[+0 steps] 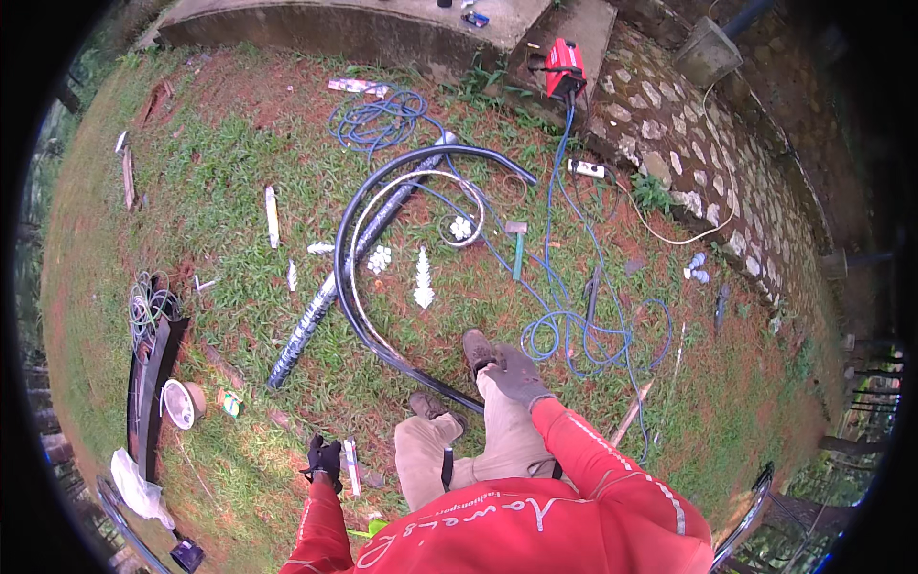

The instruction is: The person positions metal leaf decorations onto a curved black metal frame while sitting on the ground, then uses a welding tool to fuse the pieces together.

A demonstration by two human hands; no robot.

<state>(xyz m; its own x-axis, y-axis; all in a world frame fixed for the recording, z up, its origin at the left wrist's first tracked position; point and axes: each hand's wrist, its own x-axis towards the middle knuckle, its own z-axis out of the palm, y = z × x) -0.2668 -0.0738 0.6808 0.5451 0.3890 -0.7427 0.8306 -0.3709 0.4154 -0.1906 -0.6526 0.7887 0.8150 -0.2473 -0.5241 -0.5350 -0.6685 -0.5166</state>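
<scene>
My left hand (323, 459), in a black glove, has its fingers loosely apart, beside a narrow white strip (351, 467) on the grass. My right hand (516, 375), in a grey glove, rests over my right knee near my boot (476, 346), fingers loosely extended. A curved black tube (442, 387) loops before my feet, with a pale thin hoop (361, 239) inside it and a long foil-wrapped pole (301, 340) crossing beneath. White leaf-shaped pieces (423, 277) and a hammer-like tool with green handle (518, 253) lie around the loop.
A red machine (564, 67) stands on a concrete ledge (363, 31), with blue cables (574, 325) running across the grass. A power strip (585, 168) lies by a stone wall (669, 143). Black channels (153, 383), a bowl (182, 404) and a plastic bag (139, 488) are at left.
</scene>
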